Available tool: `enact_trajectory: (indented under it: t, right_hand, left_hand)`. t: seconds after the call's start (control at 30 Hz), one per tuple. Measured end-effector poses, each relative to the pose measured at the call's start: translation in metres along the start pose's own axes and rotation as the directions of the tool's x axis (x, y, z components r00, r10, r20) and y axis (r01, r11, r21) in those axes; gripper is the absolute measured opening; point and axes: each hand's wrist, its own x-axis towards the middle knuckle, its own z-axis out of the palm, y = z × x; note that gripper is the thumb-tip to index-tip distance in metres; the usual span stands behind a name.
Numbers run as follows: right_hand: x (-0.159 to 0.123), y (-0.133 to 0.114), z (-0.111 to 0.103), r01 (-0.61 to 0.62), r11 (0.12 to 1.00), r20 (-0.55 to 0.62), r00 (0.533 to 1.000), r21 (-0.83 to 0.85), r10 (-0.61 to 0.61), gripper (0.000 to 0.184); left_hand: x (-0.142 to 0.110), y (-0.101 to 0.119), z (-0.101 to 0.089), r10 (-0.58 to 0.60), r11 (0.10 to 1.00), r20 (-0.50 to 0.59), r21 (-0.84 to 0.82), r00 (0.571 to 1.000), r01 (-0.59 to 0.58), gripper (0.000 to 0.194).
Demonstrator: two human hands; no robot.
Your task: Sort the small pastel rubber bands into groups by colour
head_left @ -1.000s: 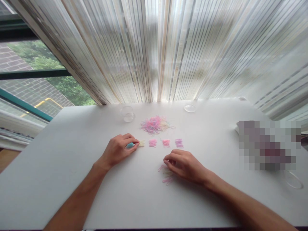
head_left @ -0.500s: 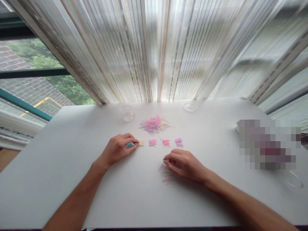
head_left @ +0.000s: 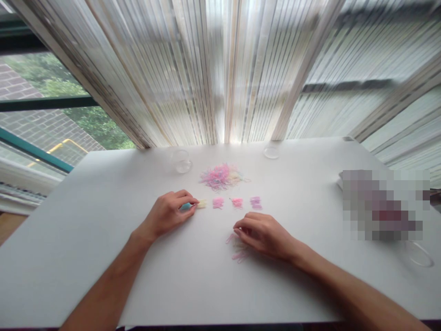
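Note:
On the white table, my left hand (head_left: 172, 209) rests with thumb and forefinger pinched together over a light blue bunch (head_left: 186, 206). Its fingertips meet the edge of a cream bunch (head_left: 201, 203) of thin pieces; whatever they hold is too small to tell. My right hand (head_left: 260, 232) is closed in a pinch too, its fingertips low over a loose group of pale pink and cream loop-shaped pieces (head_left: 239, 256), partly hidden by the hand. Along the same row lie a pink bunch (head_left: 218, 202), a coral-pink bunch (head_left: 237, 202) and a purple bunch (head_left: 256, 202).
Behind the row is a tangled pastel heap (head_left: 220, 177). Farther back stand a clear round tub (head_left: 182, 163) and a clear lid (head_left: 271, 153). A blurred-out object (head_left: 382, 207) lies at the right, with a clear ring (head_left: 420, 254) beside it. Blinds hang along the back edge.
Both hands hold nearly the same place and pose. The view has shifted very slightly; the bunches and the heap look unchanged.

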Motion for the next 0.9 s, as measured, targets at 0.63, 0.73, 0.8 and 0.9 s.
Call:
enact_trajectory:
  t: [0.63,0.73,0.8,0.9]
  right_hand:
    - [0.001,0.000,-0.020,-0.058,0.998,0.226,0.972,-0.004,0.057,0.011]
    - [0.001,-0.001,-0.017,-0.055,0.998,0.234,0.971,-0.004,0.055,0.008]
    - [0.000,0.000,-0.015,-0.050,0.999,0.222,0.974,-0.006,0.050,0.007]
    - [0.000,0.000,-0.012,-0.043,0.999,0.209,0.977,-0.017,0.046,0.008]
  left_hand:
    - [-0.003,0.065,0.026,0.288,0.940,0.169,-0.238,0.943,-0.244,0.015]
    - [-0.003,0.064,0.027,0.286,0.941,0.160,-0.236,0.945,-0.245,0.008]
    - [-0.003,0.063,0.027,0.292,0.940,0.147,-0.228,0.945,-0.255,0.007]
    - [-0.003,0.064,0.028,0.300,0.941,0.136,-0.208,0.944,-0.269,0.010]
